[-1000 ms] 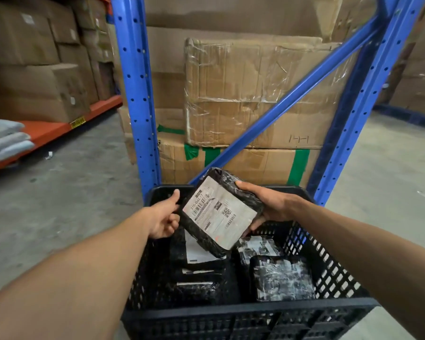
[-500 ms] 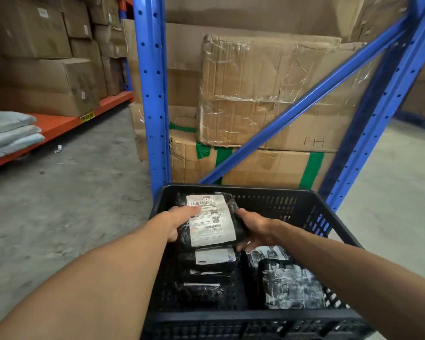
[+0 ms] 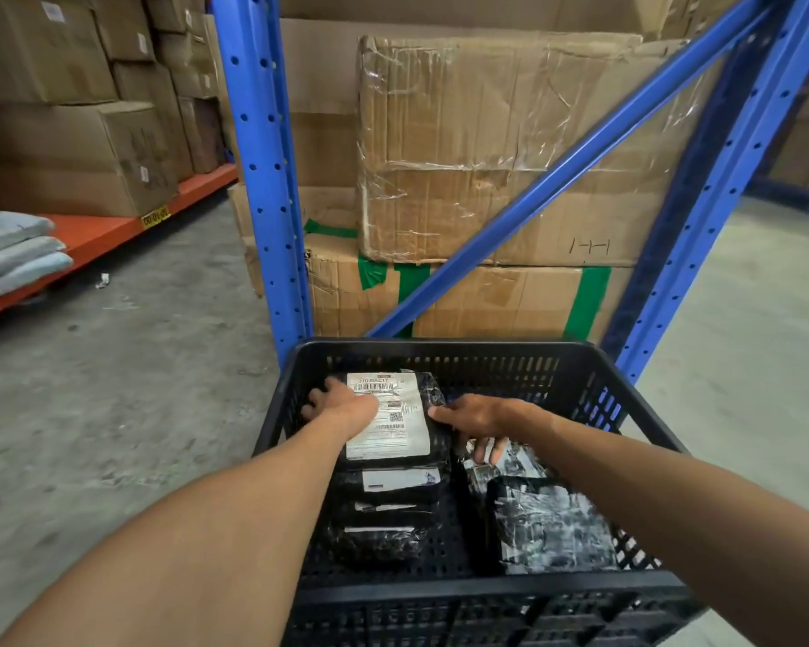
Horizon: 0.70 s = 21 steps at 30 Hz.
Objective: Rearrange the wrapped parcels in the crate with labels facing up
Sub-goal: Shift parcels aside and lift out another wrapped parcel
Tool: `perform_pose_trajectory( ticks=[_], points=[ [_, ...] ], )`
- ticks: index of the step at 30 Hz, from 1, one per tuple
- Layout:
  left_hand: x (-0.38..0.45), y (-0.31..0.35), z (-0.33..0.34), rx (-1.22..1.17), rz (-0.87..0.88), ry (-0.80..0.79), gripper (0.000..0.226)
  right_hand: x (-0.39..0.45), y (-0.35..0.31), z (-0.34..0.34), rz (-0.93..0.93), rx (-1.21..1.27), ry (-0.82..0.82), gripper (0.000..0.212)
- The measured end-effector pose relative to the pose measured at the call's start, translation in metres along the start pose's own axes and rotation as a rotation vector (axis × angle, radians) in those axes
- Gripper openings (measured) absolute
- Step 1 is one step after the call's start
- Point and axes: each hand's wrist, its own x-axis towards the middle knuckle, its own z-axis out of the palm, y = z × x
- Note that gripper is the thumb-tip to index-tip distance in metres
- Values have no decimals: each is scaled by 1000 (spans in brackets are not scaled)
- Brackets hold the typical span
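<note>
A black plastic crate (image 3: 440,350) stands on the floor in front of me. A black-wrapped parcel (image 3: 407,441) with its white label facing up lies at the crate's far left, atop a row of overlapping black parcels (image 3: 384,539) whose label edges show. My left hand (image 3: 342,406) lies over the labelled parcel's left edge, fingers wrapped around it. My right hand (image 3: 479,417) is beside its right edge, thumb touching it, fingers apart and pointing down. A black parcel under shiny film (image 3: 552,525) lies on the crate's right side, no label showing.
Blue rack uprights (image 3: 262,179) and a diagonal brace (image 3: 556,165) stand just behind the crate, with stacked cardboard boxes (image 3: 486,147) inside. An orange shelf (image 3: 99,235) with boxes and grey folded packs (image 3: 15,254) runs along the left. Concrete floor surrounds the crate.
The labelled parcel came down from above the crate, turned flat, and now rests on the left row. My right hand has slid off its underside to its right edge.
</note>
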Motion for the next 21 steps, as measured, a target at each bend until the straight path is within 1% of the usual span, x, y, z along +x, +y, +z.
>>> perform_pose_trajectory(
  ticks=[2,3,4,5,7,9,11,12,14,18,21],
  points=[
    [-4,13,4,100,171,113,77,-6,5,-9,-36,-61,32,59],
    [-5,22,7,101,270,137,71,-10,11,-15,-45,-97,58,54],
    [-6,33,12,74,360,123,64,-13,17,-22,-46,-135,88,50],
    [-7,43,17,32,431,73,56,-17,24,-30,-37,-177,115,45],
    [-11,64,34,-43,497,-79,46,-22,42,-42,6,-255,141,38],
    [-16,79,56,-103,461,-223,43,-25,62,-50,42,-319,138,37],
    [-20,86,81,-179,359,-363,45,-25,81,-53,65,-357,127,37],
    [-20,88,93,-180,317,-409,47,-23,90,-53,74,-357,125,36],
    [-19,88,115,-139,243,-440,50,-18,104,-51,76,-325,133,34],
    [-12,85,153,-138,68,-463,55,-4,119,-43,59,-228,158,36],
    [-5,81,172,-109,-64,-517,64,10,124,-37,90,-280,101,37]
  ],
)
